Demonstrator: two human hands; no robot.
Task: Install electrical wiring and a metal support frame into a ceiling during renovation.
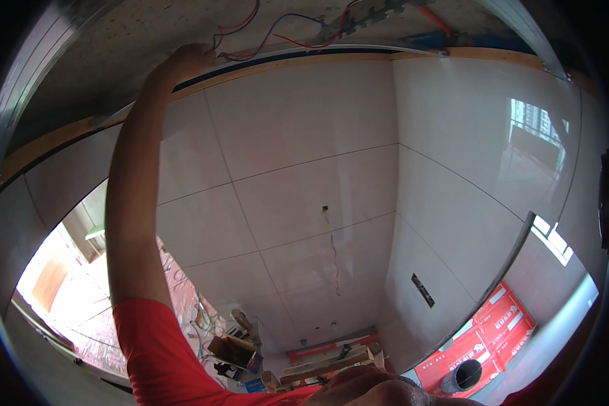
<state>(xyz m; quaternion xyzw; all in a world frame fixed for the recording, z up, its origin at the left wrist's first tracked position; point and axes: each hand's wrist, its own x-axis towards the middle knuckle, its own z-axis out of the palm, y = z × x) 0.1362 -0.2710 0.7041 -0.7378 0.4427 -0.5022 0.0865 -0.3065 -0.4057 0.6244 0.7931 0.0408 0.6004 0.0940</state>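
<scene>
My left arm stretches up in a red sleeve, and my left hand [191,59] is at the top edge of the tiled wall, under the bare concrete ceiling. Its fingers are bunched together beside thin red and blue wires [267,40]. What lies between the fingers is hidden, so I cannot tell whether they grip a wire. Just below the hand, a wooden strip [284,63] with a dark band above it runs along the wall top. My right hand is out of view; only a dark red sleeve [545,386] shows at the lower right.
Metal ceiling rails [531,37] cross both upper corners. Large pale tiles [304,115] cover the walls. Below are a wooden stand [338,365], an open brown box [233,350], red floor covering [490,325] and a grey pipe [461,376]. A bright opening [68,271] lies at left.
</scene>
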